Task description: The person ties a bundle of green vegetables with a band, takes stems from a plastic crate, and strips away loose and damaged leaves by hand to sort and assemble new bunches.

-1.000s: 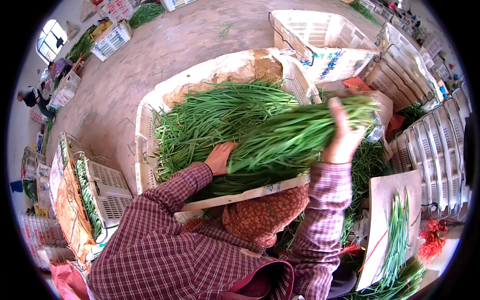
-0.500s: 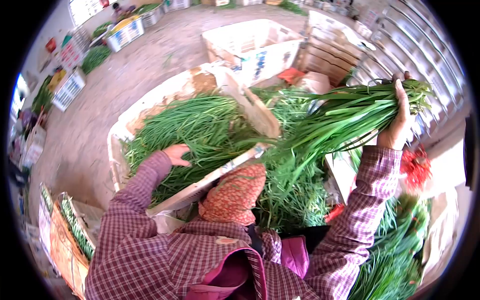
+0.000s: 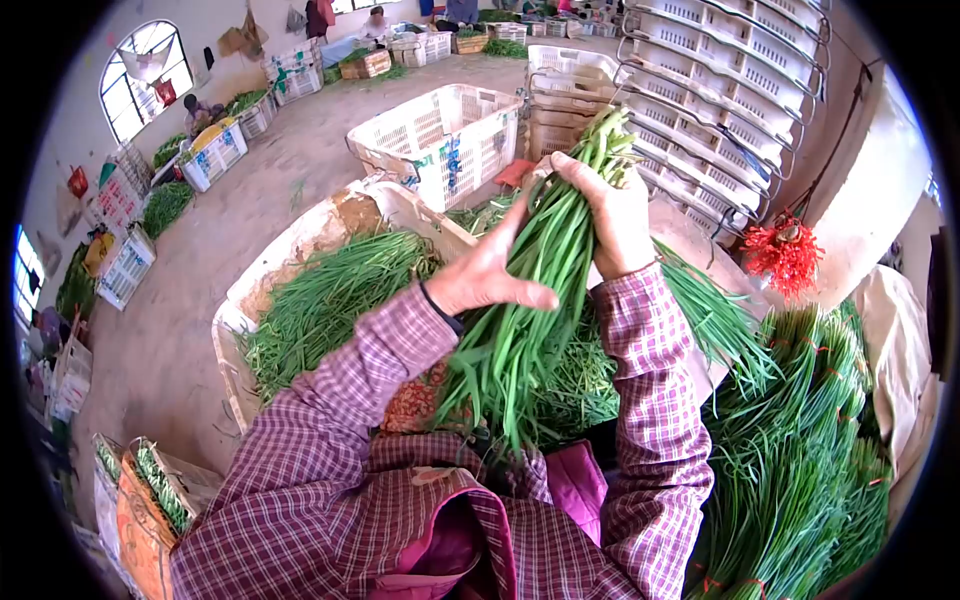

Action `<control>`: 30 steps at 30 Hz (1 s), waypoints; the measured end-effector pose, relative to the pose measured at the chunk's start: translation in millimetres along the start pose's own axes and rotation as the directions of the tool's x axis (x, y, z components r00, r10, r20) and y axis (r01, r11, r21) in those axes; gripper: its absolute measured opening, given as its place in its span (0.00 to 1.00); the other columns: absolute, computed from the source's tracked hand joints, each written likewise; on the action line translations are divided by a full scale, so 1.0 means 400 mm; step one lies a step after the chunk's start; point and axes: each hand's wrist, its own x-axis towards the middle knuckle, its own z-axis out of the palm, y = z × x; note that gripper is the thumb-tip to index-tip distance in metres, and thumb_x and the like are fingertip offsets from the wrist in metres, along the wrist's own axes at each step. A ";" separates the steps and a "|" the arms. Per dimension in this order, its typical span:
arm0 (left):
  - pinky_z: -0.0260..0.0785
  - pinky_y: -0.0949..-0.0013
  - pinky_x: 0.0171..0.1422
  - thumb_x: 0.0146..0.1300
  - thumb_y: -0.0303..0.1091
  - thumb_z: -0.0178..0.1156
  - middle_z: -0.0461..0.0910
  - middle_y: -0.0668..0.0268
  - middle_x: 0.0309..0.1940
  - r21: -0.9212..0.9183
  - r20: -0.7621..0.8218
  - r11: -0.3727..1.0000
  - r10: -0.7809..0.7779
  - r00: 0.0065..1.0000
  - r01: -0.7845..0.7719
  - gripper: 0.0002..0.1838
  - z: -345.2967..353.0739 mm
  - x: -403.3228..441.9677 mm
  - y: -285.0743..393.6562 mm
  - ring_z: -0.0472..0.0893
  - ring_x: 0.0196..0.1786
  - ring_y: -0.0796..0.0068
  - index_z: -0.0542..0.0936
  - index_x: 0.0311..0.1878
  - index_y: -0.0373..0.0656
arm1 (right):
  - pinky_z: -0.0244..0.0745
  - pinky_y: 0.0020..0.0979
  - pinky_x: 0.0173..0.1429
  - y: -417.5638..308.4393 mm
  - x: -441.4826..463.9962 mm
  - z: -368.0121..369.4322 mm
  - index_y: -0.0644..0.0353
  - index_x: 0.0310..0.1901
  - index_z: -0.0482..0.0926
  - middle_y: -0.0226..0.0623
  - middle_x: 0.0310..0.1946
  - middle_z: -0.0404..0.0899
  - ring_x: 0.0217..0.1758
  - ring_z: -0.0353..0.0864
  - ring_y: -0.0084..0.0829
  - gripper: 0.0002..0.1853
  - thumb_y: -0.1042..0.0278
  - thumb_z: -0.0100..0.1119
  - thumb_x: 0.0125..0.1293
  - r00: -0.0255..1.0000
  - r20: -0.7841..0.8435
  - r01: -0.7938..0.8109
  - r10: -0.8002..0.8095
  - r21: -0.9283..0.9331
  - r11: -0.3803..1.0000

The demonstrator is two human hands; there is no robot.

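A bunch of garlic chives [image 3: 552,245] is held upright in front of me, pale stem ends up and green leaves hanging down. My right hand [image 3: 612,212] is wrapped round it near the stem ends. My left hand [image 3: 484,272] is at the bunch's left side, thumb and fingers spread; whether it presses on the leaves is hard to tell. Beyond my left forearm, loose chives [image 3: 345,290] lie in a tilted white crate [image 3: 232,335]. More cut greens [image 3: 575,390] lie below the bunch, partly hidden by my arms.
Tied bunches of chives [image 3: 800,450] are piled at my right. Above them hangs a cluster of red ties [image 3: 785,255]. A white crate [image 3: 450,135] stands ahead, with stacked white crates [image 3: 700,100] to its right. Several people work beside crates across the room.
My right hand has brought the chives from the far right to the middle, turning them stem ends up. My left hand has left the crate and come to the bunch. The view has tilted up.
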 end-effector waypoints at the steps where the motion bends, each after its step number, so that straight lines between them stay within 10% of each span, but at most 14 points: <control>1: 0.35 0.58 0.78 0.33 0.58 0.77 0.37 0.42 0.73 -0.133 0.053 0.990 -0.032 0.998 0.039 0.76 0.040 -0.011 0.005 0.40 0.76 0.53 0.32 0.72 0.33 | 0.75 0.25 0.35 0.006 -0.003 -0.005 0.63 0.40 0.76 0.31 0.31 0.80 0.29 0.78 0.22 0.12 0.77 0.67 0.54 1.000 -0.014 0.011 -0.011 0.025 1.000; 6: 0.53 0.61 0.72 0.41 0.40 0.73 0.64 0.57 0.63 -0.392 0.055 0.868 -0.309 0.949 0.306 0.55 0.163 -0.154 -0.066 0.64 0.66 0.63 0.51 0.71 0.38 | 0.76 0.24 0.33 0.046 -0.007 -0.044 0.63 0.39 0.77 0.32 0.29 0.80 0.27 0.79 0.24 0.08 0.76 0.64 0.58 0.998 -0.070 0.011 -0.005 0.085 0.996; 9: 0.68 0.63 0.60 0.43 0.33 0.69 0.73 0.60 0.54 -0.580 0.050 0.723 -0.428 0.902 0.376 0.44 0.176 -0.188 -0.058 0.74 0.55 0.66 0.62 0.67 0.40 | 0.75 0.27 0.41 0.080 0.003 -0.070 0.63 0.49 0.74 0.32 0.39 0.79 0.38 0.79 0.24 0.21 0.72 0.70 0.54 0.989 0.049 -0.150 0.142 0.227 0.962; 11: 0.69 0.61 0.60 0.43 0.31 0.68 0.74 0.62 0.53 -0.629 0.069 0.688 -0.414 0.908 0.362 0.43 0.145 -0.200 -0.072 0.76 0.54 0.68 0.63 0.67 0.41 | 0.76 0.33 0.48 0.116 0.011 -0.125 0.60 0.71 0.49 0.46 0.63 0.65 0.54 0.75 0.34 0.47 0.56 0.69 0.57 0.994 0.079 -0.084 0.073 0.157 0.984; 14: 0.75 0.64 0.49 0.43 0.31 0.66 0.75 0.62 0.50 -0.619 0.082 0.678 -0.448 0.890 0.397 0.43 0.108 -0.202 -0.077 0.78 0.47 0.68 0.62 0.67 0.41 | 0.73 0.51 0.54 0.094 -0.084 -0.166 0.48 0.73 0.35 0.50 0.72 0.48 0.67 0.62 0.48 0.51 0.42 0.59 0.61 0.944 0.154 -0.314 0.291 0.155 0.937; 20: 0.53 0.63 0.72 0.36 0.29 0.68 0.66 0.63 0.63 -0.456 0.058 0.749 -0.513 0.856 0.480 0.51 0.073 -0.211 -0.093 0.64 0.66 0.67 0.58 0.70 0.43 | 0.56 0.44 0.72 0.188 -0.250 -0.163 0.56 0.73 0.36 0.60 0.67 0.56 0.72 0.55 0.46 0.57 0.58 0.71 0.54 0.964 0.141 -0.198 0.227 -0.192 0.961; 24: 0.52 0.62 0.72 0.35 0.31 0.71 0.63 0.64 0.65 -0.396 0.092 0.753 -0.538 0.838 0.526 0.55 0.060 -0.225 -0.089 0.63 0.67 0.67 0.56 0.72 0.44 | 0.72 0.38 0.59 0.231 -0.280 -0.134 0.68 0.70 0.44 0.59 0.52 0.75 0.53 0.78 0.49 0.50 0.58 0.68 0.57 0.995 0.082 -0.009 0.053 -0.458 0.889; 27: 0.55 0.61 0.71 0.38 0.39 0.77 0.63 0.66 0.65 -0.514 0.081 0.756 -0.428 0.900 0.406 0.57 0.076 -0.263 -0.128 0.62 0.68 0.68 0.55 0.72 0.45 | 0.74 0.40 0.55 0.250 -0.287 -0.111 0.68 0.68 0.49 0.61 0.47 0.76 0.51 0.78 0.52 0.45 0.60 0.67 0.57 0.987 0.110 0.163 -0.120 -0.650 0.742; 30: 0.59 0.62 0.69 0.43 0.25 0.70 0.66 0.66 0.63 -0.634 0.069 0.604 -0.577 0.814 0.482 0.49 0.107 -0.270 -0.097 0.66 0.65 0.69 0.57 0.71 0.46 | 0.74 0.39 0.55 0.252 -0.280 -0.098 0.69 0.67 0.54 0.59 0.46 0.77 0.50 0.79 0.51 0.42 0.60 0.67 0.57 0.990 0.109 0.135 -0.087 -0.613 0.778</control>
